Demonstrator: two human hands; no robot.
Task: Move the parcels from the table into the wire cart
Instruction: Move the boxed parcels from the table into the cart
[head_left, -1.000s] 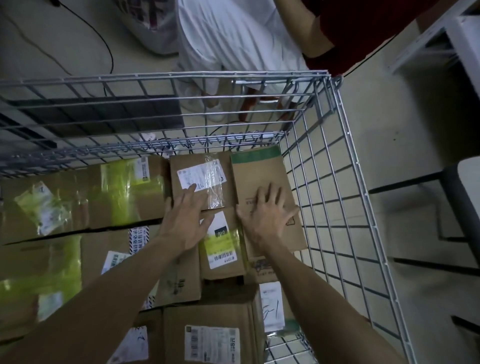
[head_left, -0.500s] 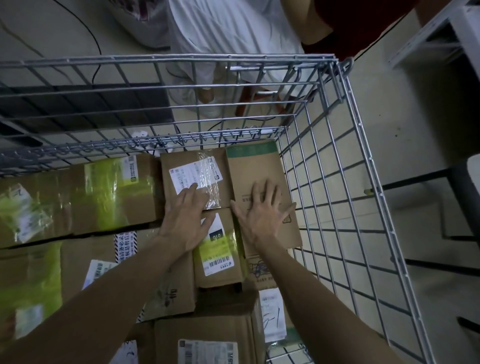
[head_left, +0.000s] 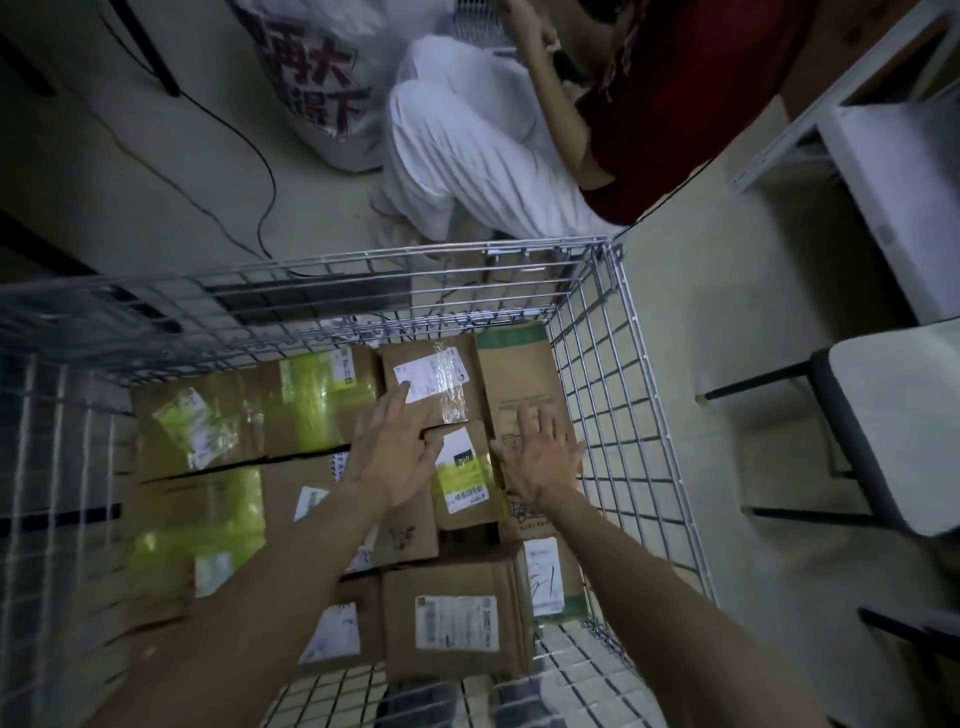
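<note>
Both my arms reach down into the wire cart (head_left: 631, 364), which holds several cardboard parcels. My left hand (head_left: 392, 449) lies flat with straight fingers on a brown parcel with a white label (head_left: 441, 376). My right hand (head_left: 537, 454) rests flat, fingers spread, on a tall brown box with a green strip (head_left: 514, 374) against the cart's right wall. Between the hands sits a small parcel with a yellow-green label (head_left: 465, 475). Neither hand grips anything.
More parcels fill the cart: yellow-taped boxes (head_left: 311, 400) at the left, a labelled box (head_left: 457, 618) near me. Beyond the cart a person (head_left: 519, 145) crouches on the floor beside a white printed bag (head_left: 322, 78). A chair (head_left: 893, 431) stands right of the cart.
The view has pulled back and tilted up, showing more floor and the crouching person. Both hands stay flat on the same parcels, the left having slid slightly toward me.
</note>
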